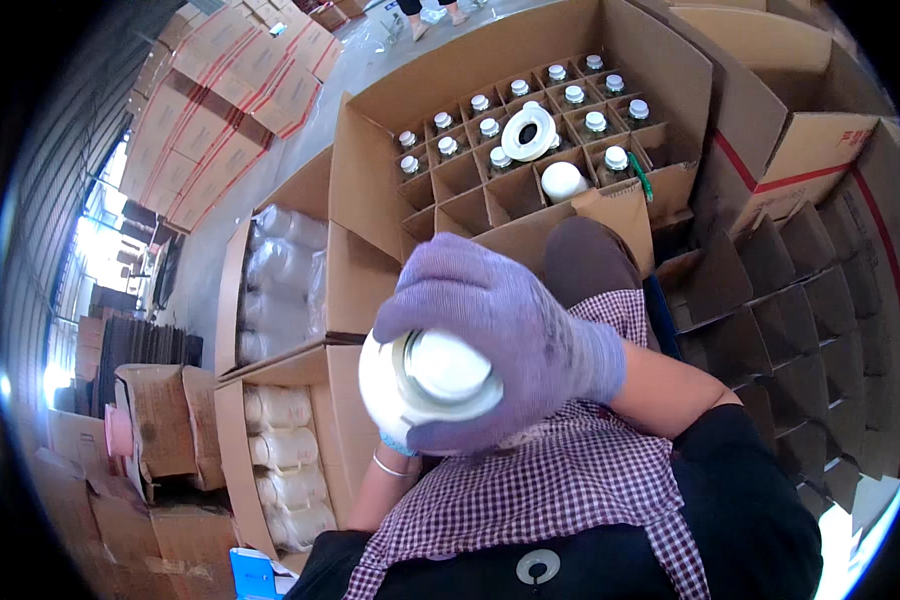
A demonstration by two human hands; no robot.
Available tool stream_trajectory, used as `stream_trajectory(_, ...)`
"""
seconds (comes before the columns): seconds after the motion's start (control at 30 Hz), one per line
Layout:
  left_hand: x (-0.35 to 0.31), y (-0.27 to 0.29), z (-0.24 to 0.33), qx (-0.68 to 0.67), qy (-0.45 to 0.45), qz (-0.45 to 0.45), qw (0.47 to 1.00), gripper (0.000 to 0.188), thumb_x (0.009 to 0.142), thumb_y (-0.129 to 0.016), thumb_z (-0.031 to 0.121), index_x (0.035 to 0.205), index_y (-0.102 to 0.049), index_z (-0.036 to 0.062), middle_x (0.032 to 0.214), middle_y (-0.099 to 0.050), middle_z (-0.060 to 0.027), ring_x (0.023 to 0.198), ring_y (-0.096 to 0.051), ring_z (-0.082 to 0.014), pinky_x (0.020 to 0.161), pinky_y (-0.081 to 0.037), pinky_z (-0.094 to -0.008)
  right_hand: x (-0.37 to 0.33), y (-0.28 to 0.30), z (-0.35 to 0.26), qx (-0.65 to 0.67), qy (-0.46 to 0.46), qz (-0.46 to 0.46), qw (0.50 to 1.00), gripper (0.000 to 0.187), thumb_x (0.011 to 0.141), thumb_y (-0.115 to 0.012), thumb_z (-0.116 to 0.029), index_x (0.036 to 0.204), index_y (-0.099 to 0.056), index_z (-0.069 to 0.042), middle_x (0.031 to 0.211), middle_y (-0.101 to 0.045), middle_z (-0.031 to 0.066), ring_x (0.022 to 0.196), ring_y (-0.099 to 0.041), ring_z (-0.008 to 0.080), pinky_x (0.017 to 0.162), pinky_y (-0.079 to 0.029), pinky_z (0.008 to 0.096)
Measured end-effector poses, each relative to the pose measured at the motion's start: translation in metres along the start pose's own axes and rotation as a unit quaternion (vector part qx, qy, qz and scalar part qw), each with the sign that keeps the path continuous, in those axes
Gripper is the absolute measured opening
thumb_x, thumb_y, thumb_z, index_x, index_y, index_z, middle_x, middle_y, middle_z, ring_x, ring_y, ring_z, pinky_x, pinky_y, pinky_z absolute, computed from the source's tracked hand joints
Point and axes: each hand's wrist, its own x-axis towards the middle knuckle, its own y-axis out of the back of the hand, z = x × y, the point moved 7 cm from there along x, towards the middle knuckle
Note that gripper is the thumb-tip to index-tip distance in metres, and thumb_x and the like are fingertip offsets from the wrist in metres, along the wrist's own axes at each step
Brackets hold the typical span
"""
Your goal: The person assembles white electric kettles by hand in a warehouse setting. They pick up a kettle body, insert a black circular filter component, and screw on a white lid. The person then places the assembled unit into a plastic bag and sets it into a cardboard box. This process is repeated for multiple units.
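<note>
My right hand (490, 320), in a purple-grey knit glove, curls around the top of a white-capped container (448, 366), thumb low and fingers over the far side. It is held close above my lap, and its lower part is out of sight. My left hand (398, 445) is mostly hidden beneath it; only a strip of light blue glove shows above a white bracelet. Beyond them, a divided carton (380, 210) holds several clear bottles with white caps (616, 158). A white plastic ring (528, 131) lies across the bottle tops, near a white rounded piece (562, 181).
To the left stand a carton of plastic-wrapped containers (282, 285) and a carton of white containers (288, 455). Cardboard dividers (800, 320) and an open carton (800, 130) are at right. Carton stacks (220, 110) stand far left; a person's feet (420, 30) show at the top.
</note>
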Motion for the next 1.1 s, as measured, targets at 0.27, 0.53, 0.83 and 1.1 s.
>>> stream_trajectory(0.27, 0.071, -0.024, 0.013, 0.077, -0.060, -0.089, 0.991, 0.068, 0.088, -0.073, 0.031, 0.144, -0.044, 0.0051, 0.139, -0.054, -0.0135, 0.126, -0.056, -0.0265, 0.106, -0.045, -0.0393, -0.026, 0.028, 0.082, -0.026, -0.216, 0.095, 0.971, 0.052, 0.073, -0.082, -0.021, 0.118, -0.062, -0.004, 0.111, -0.061, 0.0099, 0.108, -0.060, 0.0246, 0.096, -0.048, 0.0376)
stream_trajectory(0.53, 0.100, -0.034, -0.049, 0.093, -0.088, -0.077, 0.989, 0.066, 0.086, -0.074, 0.032, 0.140, -0.048, 0.0039, 0.134, -0.059, -0.0141, 0.121, -0.060, -0.0271, 0.102, -0.049, -0.0391, -0.028, 0.024, 0.108, -0.123, -0.209, 0.070, 0.968, 0.020, 0.077, -0.077, -0.015, 0.094, -0.072, -0.006, 0.098, -0.068, 0.0117, 0.091, -0.068, 0.0282, 0.082, -0.055, 0.0387)
stream_trajectory(0.83, 0.072, 0.012, -0.101, -0.087, 0.134, -0.074, 0.984, 0.053, 0.097, -0.060, 0.028, 0.143, -0.046, 0.0042, 0.138, -0.056, -0.0124, 0.126, -0.055, -0.0278, 0.111, -0.043, -0.0401, -0.007, -0.029, 0.121, 0.034, -0.106, -0.063, 0.992, 0.025, 0.071, -0.079, -0.017, 0.094, -0.070, -0.011, 0.097, -0.066, 0.0059, 0.092, -0.068, 0.0299, 0.074, -0.057, 0.0420)
stream_trajectory(1.1, 0.119, -0.012, -0.019, 0.153, -0.046, -0.085, 0.983, 0.066, 0.086, -0.073, 0.027, 0.143, -0.047, 0.0041, 0.138, -0.057, -0.0110, 0.131, -0.052, -0.0294, 0.111, -0.043, -0.0423, 0.007, 0.009, 0.119, 0.026, -0.085, -0.025, 0.996, 0.022, 0.069, -0.076, -0.010, 0.090, -0.072, -0.011, 0.097, -0.067, 0.0082, 0.092, -0.067, 0.0297, 0.079, -0.056, 0.0399)
